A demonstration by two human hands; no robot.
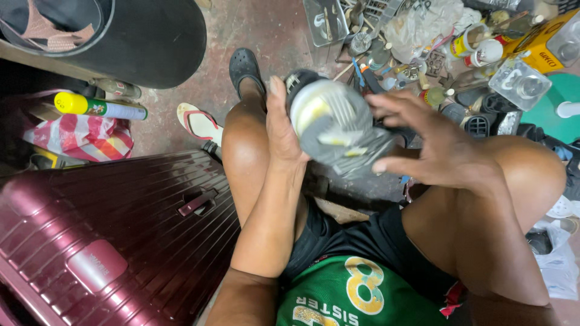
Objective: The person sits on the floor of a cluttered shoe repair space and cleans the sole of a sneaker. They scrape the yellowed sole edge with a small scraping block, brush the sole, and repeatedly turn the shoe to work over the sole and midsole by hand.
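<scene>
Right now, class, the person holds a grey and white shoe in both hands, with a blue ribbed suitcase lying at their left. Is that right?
One detail is wrong: in the head view the ribbed suitcase is dark red, not blue. The shoe is indeed between the left hand and right hand.

Suitcase point(115, 241) left of knees; sandal point(199, 124) beyond it; tool clutter point(423, 60) right, ahead.
</scene>
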